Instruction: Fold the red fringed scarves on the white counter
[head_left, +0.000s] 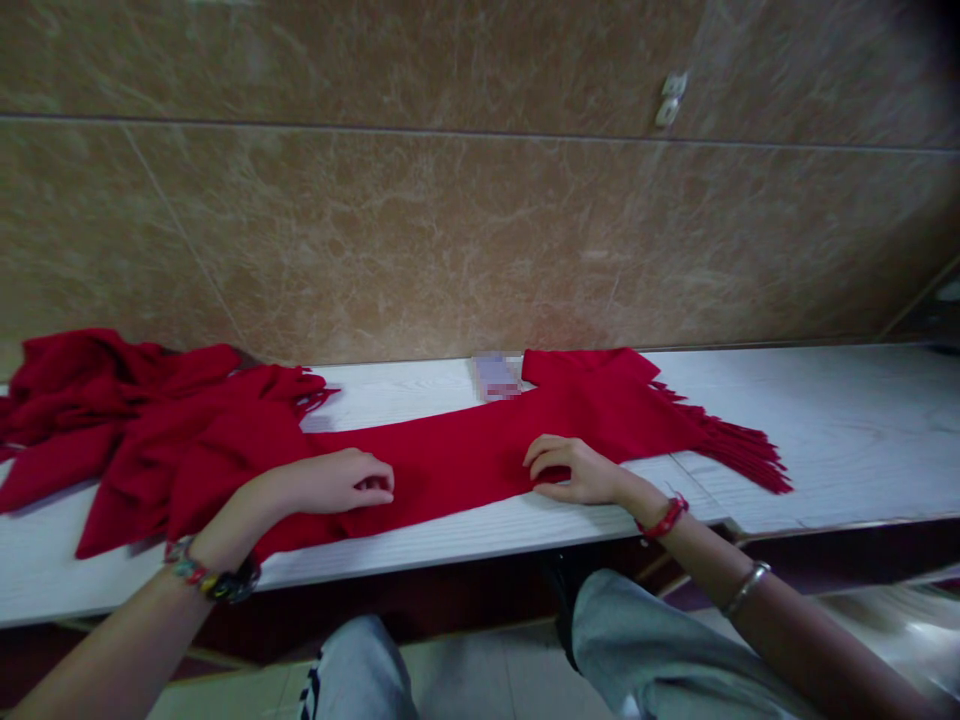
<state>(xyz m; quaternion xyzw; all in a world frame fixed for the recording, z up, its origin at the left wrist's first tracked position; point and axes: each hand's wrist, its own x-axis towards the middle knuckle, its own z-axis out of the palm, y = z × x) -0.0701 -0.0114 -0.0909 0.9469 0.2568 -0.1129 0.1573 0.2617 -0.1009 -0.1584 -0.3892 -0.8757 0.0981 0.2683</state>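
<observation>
- Item 1, left grip [341,485]: fingers curled down, tips tucked onto the scarf [450,455]. Whether cloth is pinched beneath them cannot be told. A beaded bracelet [214,580] sits at the wrist.
- Item 2, right grip [574,470]: fingers arched, thumb along the near hem, closed lightly on the scarf's edge. A red bracelet [664,518] sits at the wrist.
- Item 3, scarf: red, laid lengthwise on the counter [825,430], flat in the stretch between the 2 grips. The holds are set well apart, which appears to keep that stretch smooth and stop it sliding.
- Item 4, fringe [731,450]: the scarf's right end, fanned out on the counter, apart from the right grip.
- Item 5, pile [112,420]: more red cloth bunched at the left, touching the scarf's left end. Whether it is 1 piece or several cannot be told.
- Item 6, small blurred object [495,377]: by the wall [480,230], at the scarf's far edge.
- Item 7, edges and room: the near hem runs close to the counter's front edge. The wall closes the far side. Bare counter lies beyond the fringe to the right.
</observation>
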